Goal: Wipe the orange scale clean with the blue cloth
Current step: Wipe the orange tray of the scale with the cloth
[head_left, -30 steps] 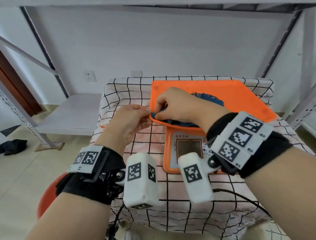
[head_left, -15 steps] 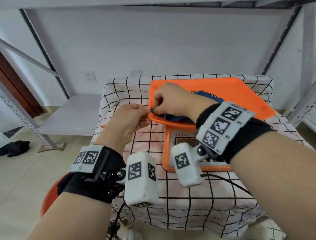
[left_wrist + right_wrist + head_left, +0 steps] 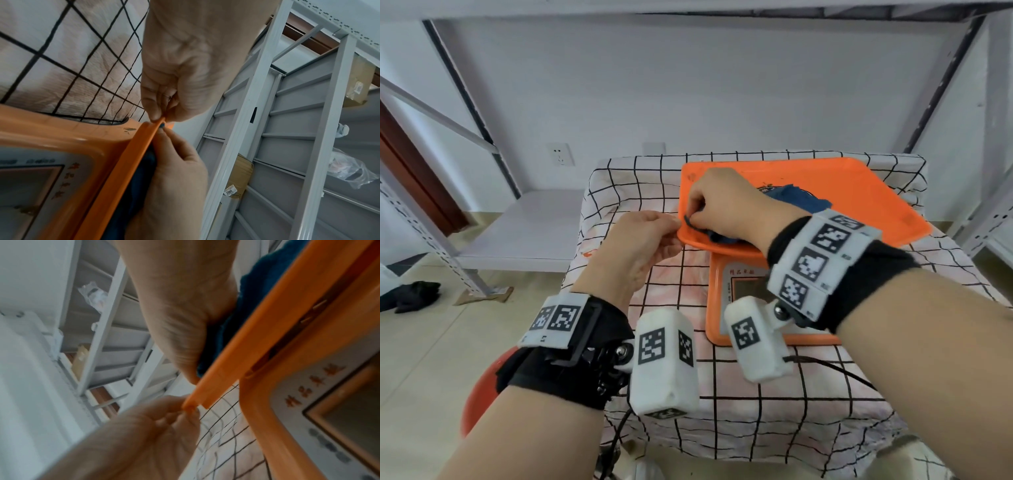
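The right hand (image 3: 726, 209) is pressing the bunched blue cloth (image 3: 796, 202) with curled fingers, and since a second ago it's been working leftward into the near-left corner of the tray; the left hand (image 3: 635, 246) is still pinching that corner's rim, steadying the orange scale (image 3: 859, 202); so the front edge looks covered and the far side of the tray probably remains; the scale is sitting on the checked tabletop (image 3: 739, 383), its display (image 3: 28, 183) facing the person.
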A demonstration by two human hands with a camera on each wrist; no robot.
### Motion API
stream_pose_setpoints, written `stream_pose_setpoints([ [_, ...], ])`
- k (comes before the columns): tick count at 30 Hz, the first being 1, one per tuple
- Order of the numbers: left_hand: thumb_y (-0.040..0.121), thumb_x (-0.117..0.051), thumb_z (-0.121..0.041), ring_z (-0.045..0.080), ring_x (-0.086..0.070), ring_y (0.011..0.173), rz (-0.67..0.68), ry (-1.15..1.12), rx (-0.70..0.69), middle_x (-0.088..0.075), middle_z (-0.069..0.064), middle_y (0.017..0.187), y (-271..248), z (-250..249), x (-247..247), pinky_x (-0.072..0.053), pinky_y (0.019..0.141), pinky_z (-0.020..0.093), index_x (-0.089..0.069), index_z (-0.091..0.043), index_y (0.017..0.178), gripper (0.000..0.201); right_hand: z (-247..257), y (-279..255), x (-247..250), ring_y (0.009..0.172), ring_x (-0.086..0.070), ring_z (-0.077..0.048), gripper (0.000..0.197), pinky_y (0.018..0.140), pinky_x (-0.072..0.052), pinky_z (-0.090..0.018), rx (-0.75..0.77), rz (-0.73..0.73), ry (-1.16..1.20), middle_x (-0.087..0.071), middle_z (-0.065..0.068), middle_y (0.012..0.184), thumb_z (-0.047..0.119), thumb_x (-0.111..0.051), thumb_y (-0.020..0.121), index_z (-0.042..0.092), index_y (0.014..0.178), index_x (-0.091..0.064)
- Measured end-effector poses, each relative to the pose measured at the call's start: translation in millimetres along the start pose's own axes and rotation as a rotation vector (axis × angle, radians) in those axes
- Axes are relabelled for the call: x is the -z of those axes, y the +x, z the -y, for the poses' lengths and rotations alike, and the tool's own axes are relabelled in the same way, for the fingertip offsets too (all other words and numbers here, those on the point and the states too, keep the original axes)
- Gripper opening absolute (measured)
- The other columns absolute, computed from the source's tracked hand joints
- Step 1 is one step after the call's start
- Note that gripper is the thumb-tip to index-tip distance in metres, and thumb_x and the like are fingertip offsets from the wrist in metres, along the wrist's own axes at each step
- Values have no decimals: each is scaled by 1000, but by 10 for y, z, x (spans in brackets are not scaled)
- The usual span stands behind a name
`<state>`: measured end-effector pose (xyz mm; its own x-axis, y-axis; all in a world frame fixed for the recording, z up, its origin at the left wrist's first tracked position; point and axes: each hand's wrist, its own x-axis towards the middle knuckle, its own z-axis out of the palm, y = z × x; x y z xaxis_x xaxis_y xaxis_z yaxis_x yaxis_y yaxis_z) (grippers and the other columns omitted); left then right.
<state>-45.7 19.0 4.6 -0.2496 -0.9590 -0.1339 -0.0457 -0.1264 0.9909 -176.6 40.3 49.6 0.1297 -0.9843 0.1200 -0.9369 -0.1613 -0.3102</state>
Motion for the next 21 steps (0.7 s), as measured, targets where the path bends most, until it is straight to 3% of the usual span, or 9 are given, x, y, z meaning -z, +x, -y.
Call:
stream_pose_setpoints([
  [2, 90, -54, -2, 6, -54, 43, -3, 10, 6, -60, 6, 58, -3, -10, 4, -48, 46, 15, -61, -2, 77, 16, -20, 41, -18, 79, -62, -12, 14, 74, -48, -25, -18, -3, 12, -71, -2, 88, 7, -59, 83, 12, 80, -71],
  [5, 89, -54, -2, 6, -54, 42, 5, 20, 12, -61, 8, 61, -8, -45, 5, -48, 45, 15, -61, -2, 78, 14, -40, -69, 62, 54, -55, 1, 8, 58, -42, -11, 14, 125, 94, -62, 11, 66, 10, -65, 81, 14, 77, -70],
  [7, 89, -54, -1, 6, -54, 41, -1, 26, 13, -61, 8, 62, -6, -54, 3, -48, 45, 15, -61, -2, 77, 13, -31, -111, 94, 50, -53, 6, 6, 51, -40, -7, 26, 145, 122, -57, 14, 59, 12, -66, 81, 13, 80, -72],
  [12, 88, -53, -1, 5, -52, 40, -18, 58, -6, -57, 9, 61, -18, -39, -20, -47, 45, 15, -59, -2, 75, 14, -34, -2, -52, 82, -64, -13, 17, 79, -50, -27, 6, -40, 31, -72, -1, 86, 9, -58, 84, 11, 86, -75],
  [15, 88, -53, 0, 6, -52, 40, -26, 63, -8, -58, 8, 60, -14, -29, -13, -47, 44, 15, -60, -1, 75, 15, -45, -128, -15, 59, -54, 2, 17, 58, -39, -9, 111, 47, 25, -61, 10, 64, 12, -58, 87, 11, 87, -75],
  [16, 88, -53, 0, 6, -53, 40, -28, 65, -7, -59, 7, 58, -6, -29, -15, -47, 44, 16, -60, -1, 74, 15, -61, -197, 31, 54, -49, 1, 17, 55, -35, -10, 164, 96, -3, -54, 11, 58, 12, -58, 87, 10, 85, -75],
  [18, 89, -53, 0, 6, -52, 39, -28, 64, -8, -59, 4, 52, 2, -27, -22, -47, 44, 15, -60, -2, 73, 17, -160, -307, 143, 53, -47, -3, 17, 52, -33, -12, 205, 191, -50, -57, 3, 65, 11, -57, 88, 7, 85, -73],
  [19, 89, -53, -1, 5, -52, 39, -25, 64, -10, -59, 3, 49, 6, -24, -23, -47, 44, 15, -60, -2, 72, 18, -226, -334, 199, 53, -50, -2, 16, 51, -38, -11, 180, 240, -35, -62, -3, 72, 12, -58, 88, 7, 87, -73],
  [21, 90, -53, -1, 5, -52, 39, -20, 66, -13, -58, 1, 48, 11, -9, -24, -48, 46, 15, -60, -2, 72, 19, -307, -329, 249, 59, -60, -8, 14, 56, -52, -24, 139, 285, 1, -67, -5, 78, 16, -61, 86, 14, 85, -74],
])
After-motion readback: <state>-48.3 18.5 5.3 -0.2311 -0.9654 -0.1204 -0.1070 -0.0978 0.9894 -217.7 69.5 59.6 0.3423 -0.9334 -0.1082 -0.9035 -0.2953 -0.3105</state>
